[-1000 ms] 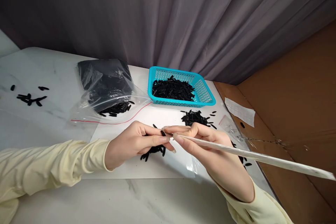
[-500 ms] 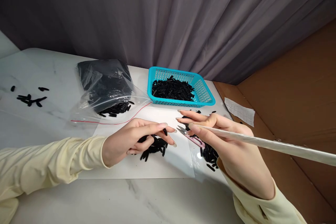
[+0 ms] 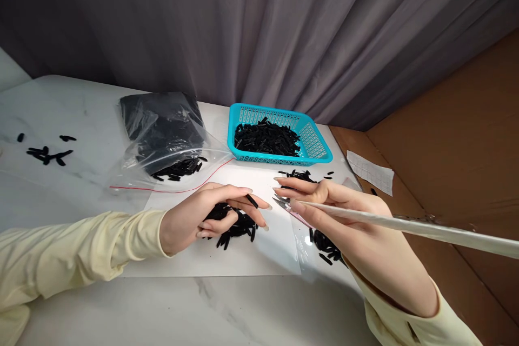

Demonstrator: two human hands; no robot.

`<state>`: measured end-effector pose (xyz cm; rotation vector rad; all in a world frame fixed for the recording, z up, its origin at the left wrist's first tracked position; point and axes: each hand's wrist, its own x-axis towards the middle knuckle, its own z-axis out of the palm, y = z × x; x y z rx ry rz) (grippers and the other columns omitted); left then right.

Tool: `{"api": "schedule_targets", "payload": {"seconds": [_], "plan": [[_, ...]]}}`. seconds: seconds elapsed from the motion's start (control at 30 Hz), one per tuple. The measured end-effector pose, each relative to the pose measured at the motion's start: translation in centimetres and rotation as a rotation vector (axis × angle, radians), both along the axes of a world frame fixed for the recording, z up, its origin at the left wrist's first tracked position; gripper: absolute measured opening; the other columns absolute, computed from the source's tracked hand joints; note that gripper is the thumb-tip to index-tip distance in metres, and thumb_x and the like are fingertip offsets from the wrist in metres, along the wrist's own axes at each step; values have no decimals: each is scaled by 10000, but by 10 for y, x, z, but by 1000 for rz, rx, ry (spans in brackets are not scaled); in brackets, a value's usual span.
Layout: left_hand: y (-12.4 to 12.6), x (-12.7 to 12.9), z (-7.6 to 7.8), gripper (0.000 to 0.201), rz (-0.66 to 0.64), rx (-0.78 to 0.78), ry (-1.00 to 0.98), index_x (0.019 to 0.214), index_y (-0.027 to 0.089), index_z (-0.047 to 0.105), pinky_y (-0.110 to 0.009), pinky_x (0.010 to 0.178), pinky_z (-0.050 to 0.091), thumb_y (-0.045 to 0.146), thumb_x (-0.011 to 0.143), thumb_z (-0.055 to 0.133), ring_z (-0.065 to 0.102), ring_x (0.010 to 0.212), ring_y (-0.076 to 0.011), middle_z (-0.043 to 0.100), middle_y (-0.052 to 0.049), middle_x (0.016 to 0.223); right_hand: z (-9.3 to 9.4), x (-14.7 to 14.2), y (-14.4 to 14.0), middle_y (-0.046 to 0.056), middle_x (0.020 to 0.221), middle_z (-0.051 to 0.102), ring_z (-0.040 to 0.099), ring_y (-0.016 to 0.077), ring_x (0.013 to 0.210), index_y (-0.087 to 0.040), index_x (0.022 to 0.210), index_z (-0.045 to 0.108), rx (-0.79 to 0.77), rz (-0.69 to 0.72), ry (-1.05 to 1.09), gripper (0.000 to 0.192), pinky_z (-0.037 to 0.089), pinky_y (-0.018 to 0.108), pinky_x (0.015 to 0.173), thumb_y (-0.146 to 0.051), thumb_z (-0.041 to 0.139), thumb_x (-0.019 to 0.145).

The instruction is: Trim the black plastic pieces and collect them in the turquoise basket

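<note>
My left hand [image 3: 211, 211] pinches a small black strip [image 3: 252, 201] between thumb and fingers, above a loose pile of similar black pieces [image 3: 239, 227] on a white sheet [image 3: 267, 254]. In my right hand [image 3: 348, 216], thumb and fingers close on the tip of a long, thin whitish rod [image 3: 421, 228] that runs out to the right edge. Below those fingers are pink-handled thread snips [image 3: 280, 203], mostly covered by the hand. Further black pieces [image 3: 324, 243] lie on clear plastic beneath my right hand.
Behind my hands stands a turquoise basket [image 3: 284, 159] holding many black pieces. Left of it lies a clear zip bag [image 3: 133, 167] with black contents. Several black pieces [image 3: 51, 155] lie at far left. A paper slip [image 3: 371, 171] rests by the brown cardboard [image 3: 454, 146] at right.
The black strip in my left hand has turned and shows more of its length. My right hand has shifted slightly with the rod and now covers more of the snips.
</note>
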<state>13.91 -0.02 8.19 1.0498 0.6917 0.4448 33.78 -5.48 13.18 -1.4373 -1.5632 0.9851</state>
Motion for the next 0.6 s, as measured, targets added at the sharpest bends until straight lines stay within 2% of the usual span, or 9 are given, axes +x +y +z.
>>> {"api": "schedule_targets", "payload": {"seconds": [0.1,0.2,0.27,0.33,0.4,0.43,0.5,0.6], "plan": [[1,0,3,337,13,41,33,939,165,692,-229,350,119,300,874,390,145,319,-9,696,-85,781,1,2,0,80,959,697,600,278,1041,-182,552,512,-14,-2,-26,247,511,363,799,-227,625,766],[6,1,14,314,62,201,108,933,172,700,-236,361,135,300,856,423,153,328,-17,689,-54,754,3,4,-1,81,935,699,603,286,1033,-183,546,513,-17,-4,-45,250,510,369,788,-235,627,763],[15,6,23,300,133,397,165,909,168,712,-232,374,194,281,839,444,211,331,-29,681,-28,709,5,5,-2,79,917,699,608,284,1025,-184,548,516,-3,1,-50,246,506,373,794,-234,625,763],[30,14,31,288,271,653,232,872,155,721,-218,434,300,269,830,459,386,402,-61,690,-25,731,8,6,-4,73,908,697,609,274,1023,-185,556,520,18,8,-43,239,508,362,792,-228,615,771],[51,25,34,266,358,924,309,816,155,731,-212,604,399,269,818,490,559,634,-119,706,-29,812,11,6,-6,66,888,697,599,264,1041,-188,561,520,40,11,-39,239,507,350,795,-227,599,783],[64,31,33,267,373,1015,372,780,154,733,-220,669,409,277,814,498,583,714,-144,709,-30,808,12,7,-7,65,881,697,593,263,1051,-189,561,519,51,8,-42,242,506,348,797,-232,593,788],[88,42,28,256,317,1037,573,682,147,724,-227,679,414,245,791,514,597,727,-164,704,-32,737,14,9,-9,68,900,695,593,264,1051,-191,560,514,79,-3,-62,248,505,347,796,-250,593,787],[117,54,18,190,337,1030,636,671,138,712,-231,679,420,183,745,543,610,748,-186,686,-46,667,17,12,-12,74,954,690,611,261,1019,-193,569,510,120,-26,-108,246,510,329,762,-280,592,784]]}}
